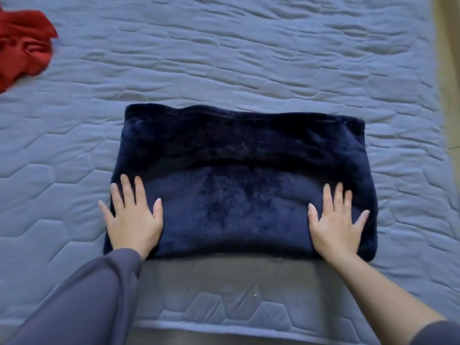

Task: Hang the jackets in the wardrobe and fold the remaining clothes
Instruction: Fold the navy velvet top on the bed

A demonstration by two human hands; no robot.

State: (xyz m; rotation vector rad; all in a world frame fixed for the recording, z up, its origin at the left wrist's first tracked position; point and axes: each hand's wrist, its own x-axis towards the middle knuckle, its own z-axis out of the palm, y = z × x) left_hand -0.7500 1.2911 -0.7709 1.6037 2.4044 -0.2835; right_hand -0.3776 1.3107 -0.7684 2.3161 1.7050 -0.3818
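Left hand (133, 220): laid flat, fingers straight and spread, palm down on the near left corner of a folded, plush navy-blue garment (239, 180); grey sleeve (82, 300) to the wrist. Right hand (336, 220): likewise flat and splayed, palm down on the near right corner; forearm bare, sleeve pushed up. Neither hand grips anything. Garment: rectangular bundle, lying near the front edge of the bed, a fold line across its middle. Surface: pale blue quilted mattress (249, 58) with hexagon stitching. Also present: crumpled red cloth (22, 46) at far left, well apart from the garment.
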